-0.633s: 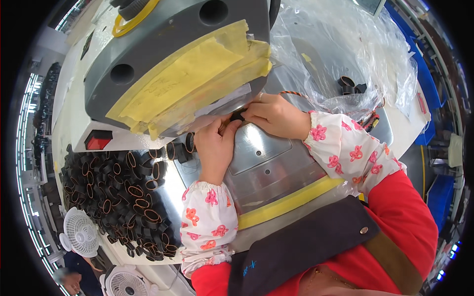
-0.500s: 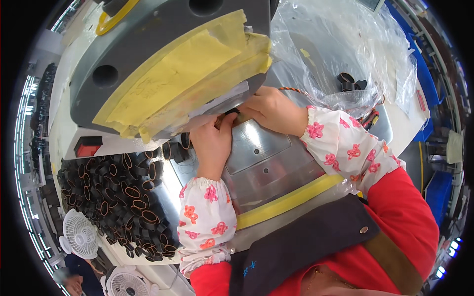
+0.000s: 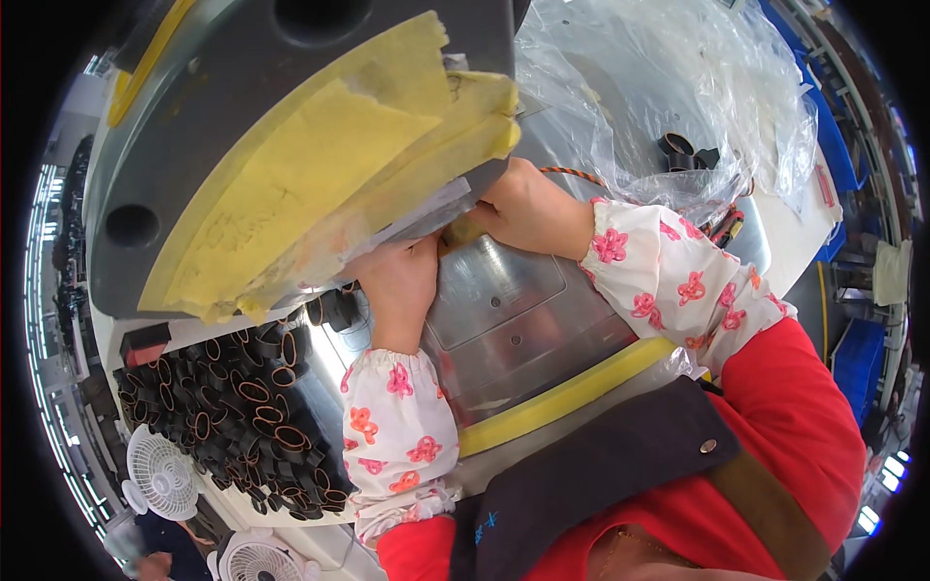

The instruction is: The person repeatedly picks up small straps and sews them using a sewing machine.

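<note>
Both my hands reach under the overhanging grey machine head (image 3: 484, 58), which has yellow tape stuck across its front. My left hand (image 3: 402, 281) is closed with its fingers bent in below the machine's lower edge. Close by on the right, my right hand (image 3: 533, 208) is curled, its fingertips also tucked behind that edge. Whatever the fingers hold is hidden. Beneath the hands lies a shiny metal bed plate (image 3: 494, 281), and a yellow strip (image 3: 562, 395) runs along its near side.
A large heap of short black rings (image 3: 257, 407) with tan edges covers the table at left. Clear plastic sheeting (image 3: 668, 77) lies at the back right beside a few black rings (image 3: 683, 150). An orange-black twisted cord (image 3: 572, 174) passes behind my right wrist. White fans (image 3: 165, 474) stand lower left.
The machine head looms larger and lower in view, shifted left. A small black piece seen at my left fingertips is now hidden, as are most of the fingers.
</note>
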Motion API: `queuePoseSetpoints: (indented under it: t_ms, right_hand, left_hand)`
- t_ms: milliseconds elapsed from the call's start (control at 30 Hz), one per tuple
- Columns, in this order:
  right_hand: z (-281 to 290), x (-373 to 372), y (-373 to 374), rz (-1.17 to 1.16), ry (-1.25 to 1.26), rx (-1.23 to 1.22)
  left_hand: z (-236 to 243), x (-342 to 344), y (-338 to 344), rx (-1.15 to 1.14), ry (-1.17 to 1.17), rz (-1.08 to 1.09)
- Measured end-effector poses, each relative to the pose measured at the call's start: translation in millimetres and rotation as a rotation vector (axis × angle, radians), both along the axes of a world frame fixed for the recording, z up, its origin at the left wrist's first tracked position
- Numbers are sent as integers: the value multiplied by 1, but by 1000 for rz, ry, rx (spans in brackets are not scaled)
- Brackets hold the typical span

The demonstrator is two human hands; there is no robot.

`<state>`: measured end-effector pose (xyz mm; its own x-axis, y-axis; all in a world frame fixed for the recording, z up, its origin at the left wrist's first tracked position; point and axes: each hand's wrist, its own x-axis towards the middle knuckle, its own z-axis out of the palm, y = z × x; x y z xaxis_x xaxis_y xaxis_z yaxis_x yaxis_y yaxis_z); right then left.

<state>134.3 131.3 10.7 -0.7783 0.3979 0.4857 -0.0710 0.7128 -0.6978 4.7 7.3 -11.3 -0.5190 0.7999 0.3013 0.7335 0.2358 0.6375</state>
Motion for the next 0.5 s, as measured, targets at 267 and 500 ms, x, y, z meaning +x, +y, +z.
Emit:
queuePoseSetpoints:
  t_ms: [267, 500]
  right_hand:
    - [-2, -1, 1, -13, 6, 45]
    - [-5, -2, 2, -28, 12, 66]
  left_hand:
    - [7, -3, 0, -7, 2, -26]
    - [2, -5, -1, -29, -25, -9]
